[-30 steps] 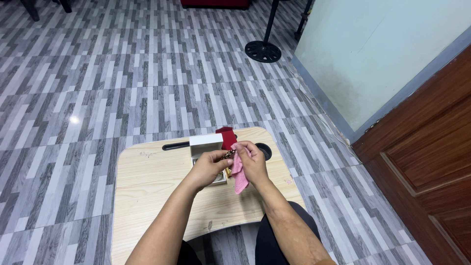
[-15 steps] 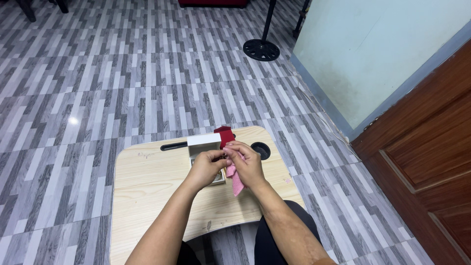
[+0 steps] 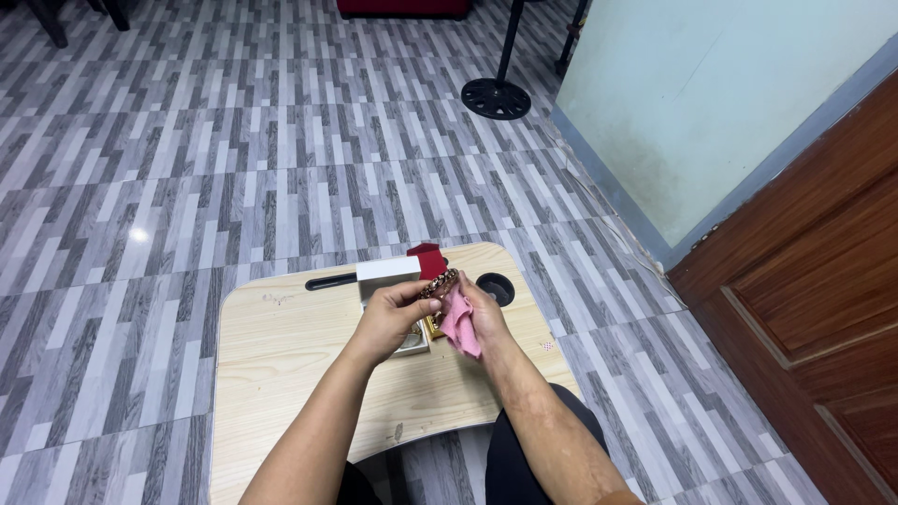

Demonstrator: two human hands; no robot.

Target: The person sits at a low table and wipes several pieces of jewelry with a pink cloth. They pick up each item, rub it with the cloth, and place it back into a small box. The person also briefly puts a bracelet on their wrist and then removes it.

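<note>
One bench (image 3: pixel 281 355) carries the things. Two hands are over it: one left hand (image 3: pixel 391 316) and one right hand (image 3: pixel 482 313). There is one bracelet (image 3: pixel 440 282), one pink cloth (image 3: pixel 458 323), one white box (image 3: pixel 388 273), and one red box (image 3: pixel 428 260). One round stand base (image 3: pixel 496 98) sits on the floor.

This looks like a room in a home. The floor (image 3: pixel 234 168) is laid in grey and white wood-grain planks set in a staggered pattern, and a pale green painted wall (image 3: pixel 711 103) with a grey skirting strip meets a dark brown panelled wooden door (image 3: pixel 814 309). A low light-wood lap desk (image 3: pixel 281 365) with rounded corners stands on the floor over the seated person's legs. Farther off stands a black round stand base (image 3: pixel 496 97) with a pole, beside a red piece of furniture (image 3: pixel 402 7).
</note>
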